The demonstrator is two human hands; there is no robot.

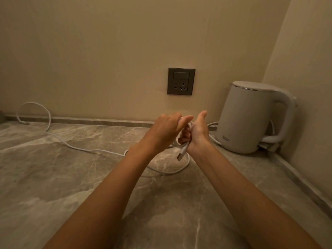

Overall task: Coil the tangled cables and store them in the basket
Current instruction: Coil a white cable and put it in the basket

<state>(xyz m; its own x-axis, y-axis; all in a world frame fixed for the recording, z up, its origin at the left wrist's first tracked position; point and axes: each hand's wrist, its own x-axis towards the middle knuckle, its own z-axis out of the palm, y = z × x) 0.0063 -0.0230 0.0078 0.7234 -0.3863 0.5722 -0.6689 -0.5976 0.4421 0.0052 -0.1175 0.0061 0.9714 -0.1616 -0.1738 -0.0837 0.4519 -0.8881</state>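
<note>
Head view: both hands are raised together above the counter, close to the back wall and just below a dark wall socket. The right hand is turned palm inward with its thumb pointing up, and its fingers are curled round a small bundle of loops of the white cable. A USB plug on one end of the cable hangs out from under that hand, pointing down and to the left. The left hand meets the right at the top of the bundle, knuckles up and fingers curled, and appears to pinch a strand of the cable there, beside the right thumb; the exact contact is partly hidden.

From the bundle the cable drops to the counter, curves in a wide loop beneath the hands and forearms, then runs leftward across the marbled stone. At the far left it rises into a loop leaning against the wall.

A white kettle stands in the right corner, handle toward the side wall. A white cord shows between the right hand and the kettle's base; whether it is part of the same cable cannot be told.
</note>
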